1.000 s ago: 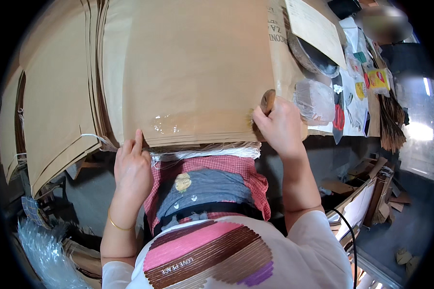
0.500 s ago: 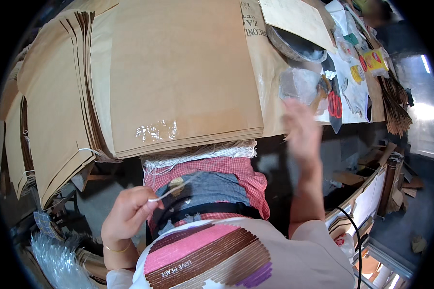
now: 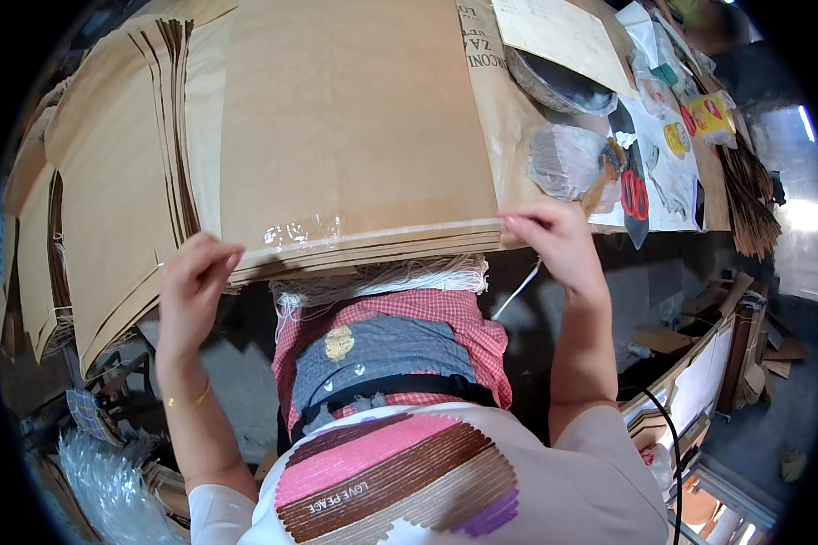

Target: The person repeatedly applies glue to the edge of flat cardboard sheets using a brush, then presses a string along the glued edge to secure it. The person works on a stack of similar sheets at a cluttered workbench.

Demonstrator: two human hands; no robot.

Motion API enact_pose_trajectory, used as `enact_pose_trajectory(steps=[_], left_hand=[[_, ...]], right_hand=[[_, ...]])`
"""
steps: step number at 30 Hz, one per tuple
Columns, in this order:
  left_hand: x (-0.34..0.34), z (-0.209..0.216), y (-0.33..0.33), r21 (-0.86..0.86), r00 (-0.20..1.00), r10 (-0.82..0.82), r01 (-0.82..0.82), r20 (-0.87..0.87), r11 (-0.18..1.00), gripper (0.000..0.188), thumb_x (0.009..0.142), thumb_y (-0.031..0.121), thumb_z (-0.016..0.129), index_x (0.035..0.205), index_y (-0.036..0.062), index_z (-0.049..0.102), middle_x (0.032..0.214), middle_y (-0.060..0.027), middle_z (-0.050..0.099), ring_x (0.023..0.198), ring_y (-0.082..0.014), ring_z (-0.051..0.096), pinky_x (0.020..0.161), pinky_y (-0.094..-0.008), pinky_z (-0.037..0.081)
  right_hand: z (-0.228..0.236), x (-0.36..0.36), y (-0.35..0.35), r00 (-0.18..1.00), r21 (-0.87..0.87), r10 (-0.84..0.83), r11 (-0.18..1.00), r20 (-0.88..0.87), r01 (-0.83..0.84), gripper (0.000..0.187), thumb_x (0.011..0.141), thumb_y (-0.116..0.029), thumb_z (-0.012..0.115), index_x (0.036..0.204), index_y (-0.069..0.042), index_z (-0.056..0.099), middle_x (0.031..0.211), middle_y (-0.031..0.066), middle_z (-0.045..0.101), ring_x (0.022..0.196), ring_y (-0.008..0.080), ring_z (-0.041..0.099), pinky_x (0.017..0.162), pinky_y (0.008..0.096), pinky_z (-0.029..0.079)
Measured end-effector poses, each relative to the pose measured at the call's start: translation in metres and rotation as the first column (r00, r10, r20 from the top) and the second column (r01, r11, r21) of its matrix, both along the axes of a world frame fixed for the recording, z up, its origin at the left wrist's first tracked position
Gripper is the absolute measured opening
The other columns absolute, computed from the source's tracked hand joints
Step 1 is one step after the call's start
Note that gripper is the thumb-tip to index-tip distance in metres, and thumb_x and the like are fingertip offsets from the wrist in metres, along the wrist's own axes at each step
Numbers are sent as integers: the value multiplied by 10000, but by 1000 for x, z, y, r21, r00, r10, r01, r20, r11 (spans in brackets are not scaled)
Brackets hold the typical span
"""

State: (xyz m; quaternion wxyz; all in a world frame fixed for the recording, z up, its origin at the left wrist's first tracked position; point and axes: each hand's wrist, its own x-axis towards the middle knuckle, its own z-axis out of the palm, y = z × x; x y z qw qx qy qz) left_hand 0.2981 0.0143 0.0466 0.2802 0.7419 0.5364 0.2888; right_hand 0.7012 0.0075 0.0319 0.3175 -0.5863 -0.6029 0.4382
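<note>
A white string (image 3: 382,234) runs taut across the near end of a stack of large brown paper sheets (image 3: 354,118). My left hand (image 3: 191,291) pinches the string just past the stack's left corner. At the right corner, my right hand (image 3: 559,245) pinches the other part, and a loose tail dangles below it. Clear glossy patches (image 3: 286,234) shine on the top sheet beside the string. A hank of white strings (image 3: 391,277) lies across my lap, over a red checked cloth (image 3: 418,313), just under the stack's edge.
Folded brown paper bundles (image 3: 109,182) fan out at the left. Right of the stack are a plastic bag (image 3: 563,163), a brush (image 3: 613,159), red-handled scissors (image 3: 634,195), a dark basin (image 3: 554,84) partly under a pale board (image 3: 568,41), and a yellow packet (image 3: 711,118).
My left hand has moved up and left to the stack's corner. My right hand has come to the right corner and taken hold of the string, now stretched over the sheets.
</note>
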Motion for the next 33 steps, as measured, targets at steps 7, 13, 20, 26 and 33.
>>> enact_pose_trajectory(steps=[7,13,20,26,33], left_hand=[[3,-75,12,23,978,201,-200,-51,980,57,754,0,684,795,-29,656,699,-105,570,635,-187,583,598,-289,465],[20,-62,6,549,852,347,-86,-391,831,133,749,6,658,848,36,574,876,-83,571,812,-293,560,705,-360,436],[15,-74,-5,250,991,98,-72,-94,966,277,728,-69,583,989,14,622,987,-147,573,846,-308,573,745,-378,472],[-2,-62,5,66,957,-184,203,-223,977,369,733,60,675,1092,4,607,1041,-113,576,988,-305,526,878,-383,431],[-8,-52,26,-311,997,79,-75,0,947,163,746,77,709,870,-21,670,790,-102,604,760,-237,593,696,-315,473]], right_hand=[[-71,-10,25,960,55,-88,996,267,76,103,765,-85,682,821,-17,630,744,81,605,673,141,594,642,272,491],[-63,-4,20,957,-311,-231,935,-175,169,156,727,-36,685,782,-61,542,679,-35,459,610,77,472,541,224,386],[-78,-19,14,960,92,-279,957,28,275,218,673,-2,711,788,-53,534,730,-14,519,678,129,527,607,250,428],[-72,-35,14,882,624,52,687,468,-372,94,732,3,673,812,-15,627,902,66,645,875,229,614,746,344,497],[-72,-37,35,994,94,-71,994,80,63,94,778,-71,700,804,11,663,748,83,626,690,189,593,624,291,468]])
